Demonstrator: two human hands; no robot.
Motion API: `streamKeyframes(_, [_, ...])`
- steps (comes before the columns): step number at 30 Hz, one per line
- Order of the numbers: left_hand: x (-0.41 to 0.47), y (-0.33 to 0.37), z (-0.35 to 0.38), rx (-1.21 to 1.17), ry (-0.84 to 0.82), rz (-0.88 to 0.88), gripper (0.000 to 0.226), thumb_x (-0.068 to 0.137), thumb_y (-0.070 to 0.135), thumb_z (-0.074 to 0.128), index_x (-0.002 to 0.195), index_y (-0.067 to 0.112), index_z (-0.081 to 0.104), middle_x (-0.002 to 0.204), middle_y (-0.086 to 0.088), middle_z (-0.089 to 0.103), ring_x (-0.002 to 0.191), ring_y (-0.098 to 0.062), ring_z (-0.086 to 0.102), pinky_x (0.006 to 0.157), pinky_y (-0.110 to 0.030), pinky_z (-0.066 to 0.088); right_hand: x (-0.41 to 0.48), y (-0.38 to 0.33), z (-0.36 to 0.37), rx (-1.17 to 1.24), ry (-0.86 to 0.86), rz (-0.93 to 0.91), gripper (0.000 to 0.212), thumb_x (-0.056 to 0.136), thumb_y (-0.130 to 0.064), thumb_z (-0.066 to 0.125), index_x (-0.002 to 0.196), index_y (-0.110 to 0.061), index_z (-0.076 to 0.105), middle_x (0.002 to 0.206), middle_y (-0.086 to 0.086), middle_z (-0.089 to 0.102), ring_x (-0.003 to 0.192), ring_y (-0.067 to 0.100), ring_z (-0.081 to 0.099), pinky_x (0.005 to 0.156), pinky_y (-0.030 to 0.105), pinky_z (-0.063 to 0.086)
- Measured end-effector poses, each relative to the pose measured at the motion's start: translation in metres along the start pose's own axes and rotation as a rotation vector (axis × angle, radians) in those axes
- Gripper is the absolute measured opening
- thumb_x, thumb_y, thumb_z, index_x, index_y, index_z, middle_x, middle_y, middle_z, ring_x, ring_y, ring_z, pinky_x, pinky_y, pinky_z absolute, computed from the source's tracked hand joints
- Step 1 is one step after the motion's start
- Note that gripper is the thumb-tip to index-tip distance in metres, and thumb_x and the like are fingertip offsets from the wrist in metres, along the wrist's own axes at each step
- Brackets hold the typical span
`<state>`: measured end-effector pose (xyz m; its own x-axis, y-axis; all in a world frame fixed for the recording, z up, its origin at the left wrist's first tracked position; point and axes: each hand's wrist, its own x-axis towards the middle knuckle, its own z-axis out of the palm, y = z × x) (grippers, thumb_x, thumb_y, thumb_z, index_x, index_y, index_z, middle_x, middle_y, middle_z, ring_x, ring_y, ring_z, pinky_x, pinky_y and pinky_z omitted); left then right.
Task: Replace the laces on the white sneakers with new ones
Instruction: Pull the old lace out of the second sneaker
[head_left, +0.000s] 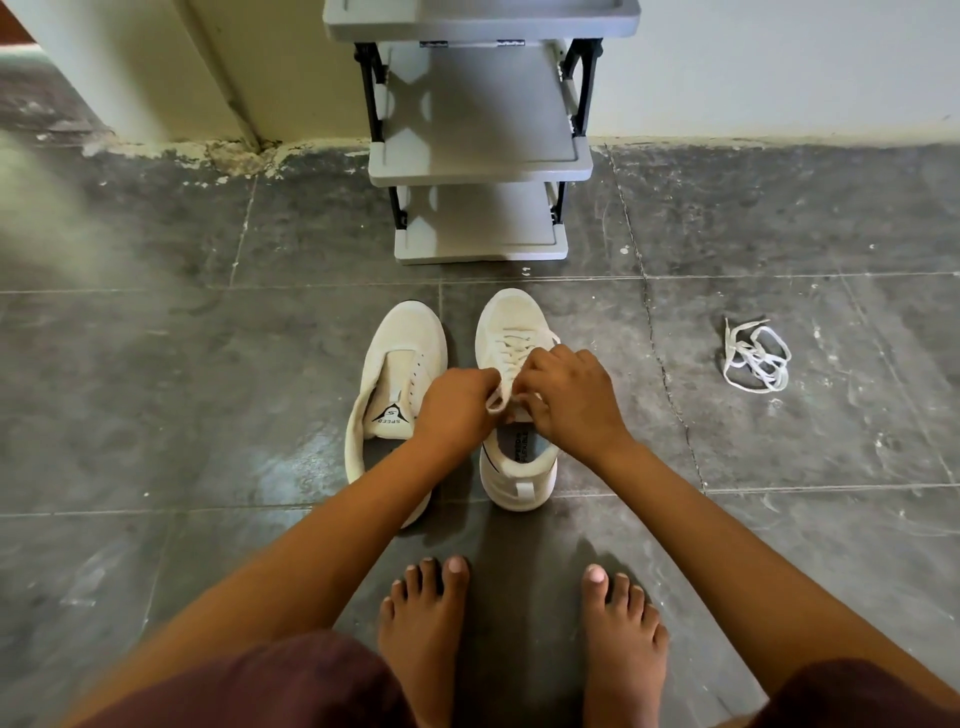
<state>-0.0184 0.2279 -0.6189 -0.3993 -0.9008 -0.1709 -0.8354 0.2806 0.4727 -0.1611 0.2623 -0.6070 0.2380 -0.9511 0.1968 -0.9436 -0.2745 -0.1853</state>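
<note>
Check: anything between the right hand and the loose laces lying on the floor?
Nothing visible. The right hand pinches the lace on the laced sneaker. The loose laces lie off to its right, with only bare floor tile between them.

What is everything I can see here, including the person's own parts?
laced sneaker: one, white, on the floor under the hands
unlaced sneaker: one, white, beside it on the person's left
fitted lace: one, white, in the laced sneaker's eyelets
loose laces: one tangle, white, on the floor off to the right
shoe rack: one, grey with black posts, against the wall
floor: dark grey tiles
shorts: maroon, bottom edge
feet: two, bare, behind the sneakers' heels
left hand: pinches the fitted lace
right hand: pinches the fitted lace
</note>
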Motion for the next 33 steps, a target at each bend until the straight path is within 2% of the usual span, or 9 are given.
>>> streamKeyframes(3, [-0.002, -0.003, 0.0, 0.015, 0.01, 0.011, 0.017, 0.086, 0.025, 0.063, 0.087, 0.008, 0.063, 0.084, -0.011, 0.066, 0.078, -0.026, 0.06, 0.067, -0.033, 0.046, 0.005, -0.006, -0.007, 0.613, 0.041, 0.246, 0.002, 0.084, -0.008, 0.064, 0.083, -0.01, 0.064, 0.089, 0.0, 0.062, 0.081, 0.013, 0.056, 0.07, 0.013, 0.039])
streamKeyframes(6, [-0.002, -0.003, 0.003, 0.001, 0.017, 0.016, 0.02, 0.087, 0.027, 0.062, 0.09, 0.007, 0.065, 0.085, -0.011, 0.067, 0.077, -0.025, 0.06, 0.071, -0.036, 0.05, 0.003, -0.011, -0.012, 0.859, 0.08, 0.331, 0.009, 0.084, -0.004, 0.065, 0.082, -0.012, 0.061, 0.084, -0.004, 0.06, 0.075, 0.004, 0.055, 0.066, 0.005, 0.042])
streamKeyframes(10, [0.001, -0.001, 0.002, 0.011, 0.013, 0.031, 0.02, 0.087, 0.028, 0.063, 0.087, 0.008, 0.063, 0.085, -0.01, 0.067, 0.073, -0.021, 0.057, 0.066, -0.033, 0.046, -0.002, -0.002, -0.004, 0.677, 0.001, 0.428, 0.006, 0.087, -0.015, 0.064, 0.091, -0.012, 0.062, 0.097, 0.001, 0.061, 0.078, 0.009, 0.055, 0.073, 0.023, 0.049])
streamKeyframes(15, [-0.001, -0.003, 0.0, -0.006, 0.012, 0.027, 0.023, 0.088, 0.03, 0.061, 0.088, 0.007, 0.064, 0.085, -0.01, 0.067, 0.08, -0.026, 0.061, 0.07, -0.036, 0.047, -0.019, 0.01, 0.008, 0.144, -0.16, 0.184, 0.034, 0.088, -0.024, 0.061, 0.121, -0.016, 0.056, 0.116, 0.006, 0.053, 0.096, 0.023, 0.056, 0.07, 0.036, 0.052])
streamKeyframes(20, [-0.003, 0.001, -0.001, -0.002, 0.014, 0.016, 0.013, 0.089, 0.021, 0.058, 0.087, 0.009, 0.062, 0.085, -0.01, 0.066, 0.08, -0.025, 0.061, 0.072, -0.034, 0.049, -0.017, 0.004, 0.005, -0.074, 0.004, -0.038, 0.02, 0.06, -0.004, 0.083, 0.076, -0.006, 0.071, 0.086, 0.011, 0.066, 0.058, 0.025, 0.06, 0.04, 0.025, 0.046])
streamKeyframes(23, [-0.003, 0.002, -0.001, 0.009, 0.01, 0.016, 0.014, 0.089, 0.02, 0.058, 0.089, 0.007, 0.063, 0.086, -0.011, 0.066, 0.081, -0.026, 0.061, 0.077, -0.039, 0.051, -0.011, 0.003, 0.007, 0.029, -0.004, 0.025, 0.015, 0.067, -0.006, 0.078, 0.08, -0.003, 0.072, 0.091, 0.011, 0.064, 0.067, 0.027, 0.06, 0.05, 0.028, 0.045])
streamKeyframes(25, [-0.002, 0.0, -0.001, 0.028, 0.021, 0.017, 0.017, 0.089, 0.023, 0.058, 0.084, 0.007, 0.062, 0.082, -0.011, 0.065, 0.077, -0.026, 0.06, 0.072, -0.039, 0.05, -0.008, 0.006, 0.009, 0.274, -0.026, 0.197, 0.015, 0.078, -0.013, 0.072, 0.089, -0.003, 0.07, 0.096, 0.007, 0.058, 0.079, 0.025, 0.058, 0.06, 0.031, 0.045])
streamKeyframes(28, [-0.002, -0.004, 0.0, 0.023, 0.038, 0.003, 0.024, 0.089, 0.027, 0.058, 0.073, 0.01, 0.056, 0.075, -0.008, 0.062, 0.07, -0.023, 0.057, 0.063, -0.034, 0.044, -0.006, 0.006, 0.009, 0.671, -0.06, 0.375, 0.017, 0.077, -0.014, 0.076, 0.086, -0.001, 0.07, 0.088, -0.001, 0.052, 0.083, 0.02, 0.057, 0.07, 0.029, 0.047])
streamKeyframes(33, [-0.002, -0.006, -0.001, 0.015, 0.041, -0.031, 0.022, 0.089, 0.026, 0.057, 0.076, 0.009, 0.06, 0.078, -0.008, 0.065, 0.072, -0.022, 0.058, 0.062, -0.032, 0.042, -0.001, -0.002, 0.01, 0.923, -0.157, 0.524, 0.013, 0.075, -0.009, 0.076, 0.086, -0.006, 0.069, 0.092, 0.002, 0.055, 0.09, 0.018, 0.058, 0.082, 0.028, 0.049])
